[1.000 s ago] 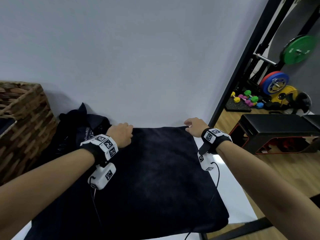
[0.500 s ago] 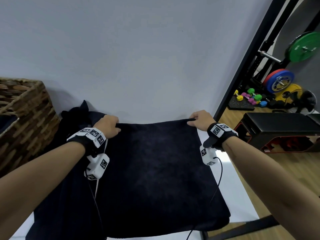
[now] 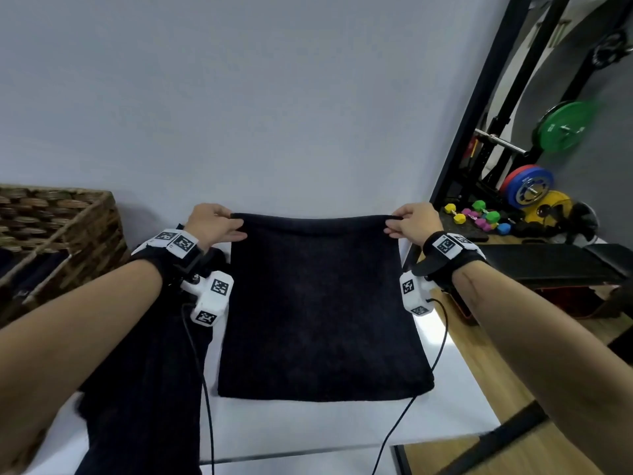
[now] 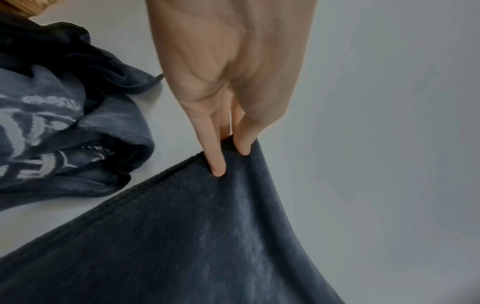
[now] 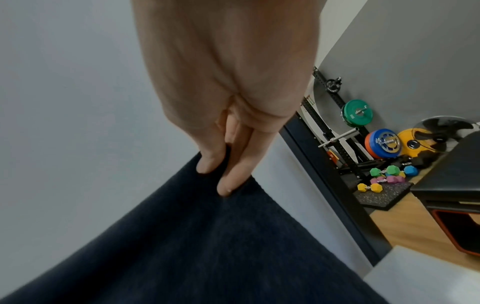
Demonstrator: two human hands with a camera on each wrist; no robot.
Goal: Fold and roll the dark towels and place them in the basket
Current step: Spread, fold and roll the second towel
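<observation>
A dark towel (image 3: 318,303) hangs stretched between my two hands above the white table (image 3: 308,426), its lower edge near the tabletop. My left hand (image 3: 219,222) pinches the top left corner (image 4: 228,156). My right hand (image 3: 407,222) pinches the top right corner (image 5: 221,176). More dark cloth (image 3: 144,371) lies in a heap on the table under my left forearm; its printed part (image 4: 46,127) shows in the left wrist view. The wicker basket (image 3: 68,234) stands at the left with dark fabric inside.
A grey wall (image 3: 274,97) rises right behind the table. To the right are a black post (image 3: 479,97), a black bench (image 3: 548,265), weight plates (image 3: 561,125) and small coloured dumbbells (image 3: 479,217) on a wooden floor. Cables hang from my wrist cameras.
Both hands have lifted the towel's far edge off the table and raised it, so the towel now hangs upright instead of lying flat. The hands also moved apart.
</observation>
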